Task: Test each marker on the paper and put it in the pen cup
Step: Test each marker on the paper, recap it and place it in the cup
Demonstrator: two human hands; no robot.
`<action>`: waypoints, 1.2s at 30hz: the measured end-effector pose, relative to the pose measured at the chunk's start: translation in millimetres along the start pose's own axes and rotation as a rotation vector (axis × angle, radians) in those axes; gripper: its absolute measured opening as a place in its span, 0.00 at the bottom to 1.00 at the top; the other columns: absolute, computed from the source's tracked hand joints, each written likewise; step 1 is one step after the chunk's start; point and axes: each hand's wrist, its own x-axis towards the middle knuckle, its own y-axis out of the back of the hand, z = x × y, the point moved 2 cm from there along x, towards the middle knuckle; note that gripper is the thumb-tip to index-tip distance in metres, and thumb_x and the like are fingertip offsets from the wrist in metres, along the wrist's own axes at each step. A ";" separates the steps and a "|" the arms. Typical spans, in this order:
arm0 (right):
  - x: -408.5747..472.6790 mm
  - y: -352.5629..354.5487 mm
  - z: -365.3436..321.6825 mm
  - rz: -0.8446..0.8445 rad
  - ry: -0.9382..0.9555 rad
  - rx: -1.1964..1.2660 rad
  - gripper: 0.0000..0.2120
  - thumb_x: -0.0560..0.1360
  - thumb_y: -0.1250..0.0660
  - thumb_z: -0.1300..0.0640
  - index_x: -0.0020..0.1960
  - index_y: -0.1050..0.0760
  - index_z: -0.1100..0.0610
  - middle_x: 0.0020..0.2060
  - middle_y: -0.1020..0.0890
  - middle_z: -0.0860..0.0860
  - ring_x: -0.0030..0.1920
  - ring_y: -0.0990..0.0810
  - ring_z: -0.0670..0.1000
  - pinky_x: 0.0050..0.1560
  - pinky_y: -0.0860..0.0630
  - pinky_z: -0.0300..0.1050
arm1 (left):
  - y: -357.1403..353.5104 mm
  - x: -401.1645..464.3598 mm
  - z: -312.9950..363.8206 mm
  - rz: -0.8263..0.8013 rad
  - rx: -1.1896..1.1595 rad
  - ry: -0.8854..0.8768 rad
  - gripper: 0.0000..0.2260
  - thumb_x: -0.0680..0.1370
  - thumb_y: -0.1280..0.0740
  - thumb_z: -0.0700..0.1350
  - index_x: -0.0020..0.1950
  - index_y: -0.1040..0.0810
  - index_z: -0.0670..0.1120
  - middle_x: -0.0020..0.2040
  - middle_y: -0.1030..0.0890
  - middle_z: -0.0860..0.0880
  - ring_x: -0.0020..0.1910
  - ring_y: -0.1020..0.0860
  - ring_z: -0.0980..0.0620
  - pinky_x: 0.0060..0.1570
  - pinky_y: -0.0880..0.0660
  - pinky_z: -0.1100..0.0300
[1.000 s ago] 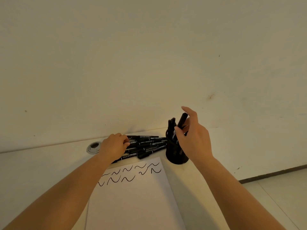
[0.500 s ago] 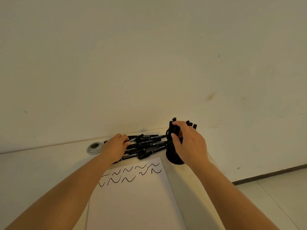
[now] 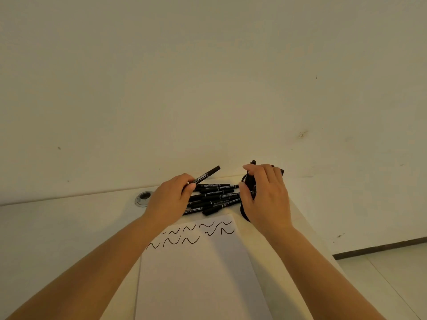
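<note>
My left hand (image 3: 169, 199) pinches one black marker (image 3: 208, 173) and holds it lifted above the pile of black markers (image 3: 217, 197), its far end pointing up and right. My right hand (image 3: 265, 199) covers the black pen cup (image 3: 250, 181), thumb on its left side and fingers curled over the marker tops sticking out of it. Most of the cup is hidden behind that hand. The white paper (image 3: 198, 273) lies in front of the pile and bears several black wavy test strokes along its far edge.
A round cable grommet (image 3: 143, 198) sits in the white table (image 3: 57, 227) left of my left hand. The wall rises right behind the markers and cup. The table's right edge runs just past the cup, with tiled floor (image 3: 381, 273) below.
My left hand has lifted one marker out of the pile. My right hand has pushed its marker into the cup and come down over the cup.
</note>
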 end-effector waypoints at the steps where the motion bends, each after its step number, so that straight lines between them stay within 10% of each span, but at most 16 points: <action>1: -4.6 -1.4 -8.8 -0.050 -0.088 0.135 0.12 0.73 0.35 0.57 0.57 0.28 0.55 0.42 0.23 0.49 0.45 0.27 0.48 0.45 0.30 0.38 | 4.8 -7.0 5.9 0.019 -0.029 -0.012 0.07 0.80 0.43 0.47 0.53 0.26 0.49 0.35 0.29 0.60 0.34 0.30 0.61 0.31 0.37 0.64; 6: -32.1 -18.7 -50.4 -0.359 -0.588 0.764 0.02 0.76 0.38 0.50 0.49 0.29 0.46 0.34 0.22 0.47 0.32 0.25 0.39 0.32 0.30 0.32 | 22.2 -49.4 29.7 -0.011 -0.164 -0.060 0.06 0.79 0.42 0.46 0.52 0.26 0.50 0.41 0.26 0.58 0.39 0.27 0.60 0.36 0.33 0.66; 16: -76.5 -26.4 -96.0 -0.314 -0.824 0.958 0.12 0.78 0.41 0.51 0.40 0.23 0.54 0.23 0.23 0.46 0.25 0.27 0.41 0.26 0.30 0.33 | 41.7 -131.6 12.2 -0.111 -0.009 0.013 0.13 0.78 0.47 0.55 0.47 0.27 0.50 0.30 0.31 0.57 0.29 0.31 0.58 0.29 0.39 0.66; 22: -97.6 -37.9 -122.3 -0.778 -0.872 1.040 0.16 0.76 0.39 0.56 0.32 0.23 0.58 0.20 0.26 0.52 0.21 0.31 0.48 0.24 0.34 0.39 | 50.0 -167.2 7.4 -0.201 0.100 -0.023 0.23 0.76 0.57 0.60 0.47 0.28 0.48 0.34 0.29 0.56 0.33 0.29 0.53 0.31 0.38 0.61; 36: -95.6 -44.6 -131.8 -0.884 -0.500 1.114 0.12 0.68 0.41 0.58 0.29 0.24 0.55 0.19 0.27 0.51 0.20 0.32 0.49 0.22 0.36 0.35 | 57.7 -179.7 -14.9 -0.578 -0.708 0.159 0.15 0.76 0.46 0.53 0.30 0.31 0.56 0.25 0.35 0.56 0.26 0.39 0.58 0.29 0.40 0.66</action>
